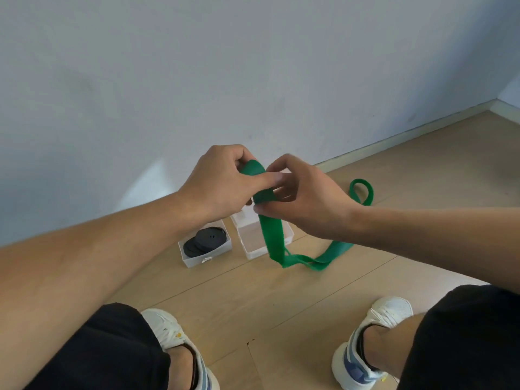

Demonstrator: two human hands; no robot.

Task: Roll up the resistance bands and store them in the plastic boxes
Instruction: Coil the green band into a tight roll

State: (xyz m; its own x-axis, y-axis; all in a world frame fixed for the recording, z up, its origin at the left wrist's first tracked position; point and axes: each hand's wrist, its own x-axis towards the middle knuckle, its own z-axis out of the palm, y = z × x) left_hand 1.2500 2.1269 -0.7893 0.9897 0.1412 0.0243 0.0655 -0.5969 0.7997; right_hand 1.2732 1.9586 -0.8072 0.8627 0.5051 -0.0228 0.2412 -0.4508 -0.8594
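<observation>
A green resistance band (pixel 272 237) hangs from both hands above the floor, and its far loop lies on the wood to the right. My left hand (pixel 225 181) grips the band's upper end, with the thumb laid across it. My right hand (pixel 304 192) pinches the same band just below, fingers curled round it. Below the hands stand two clear plastic boxes: the left box (pixel 197 260) holds rolled black bands (pixel 205 242), and the right box (pixel 253 249) is partly hidden behind the green band.
A pale wall and its skirting board (pixel 408 136) run close behind the boxes. Wooden floor spreads to the right and toward me. My knees in black shorts and white shoes (pixel 374 339) frame the bottom of the view.
</observation>
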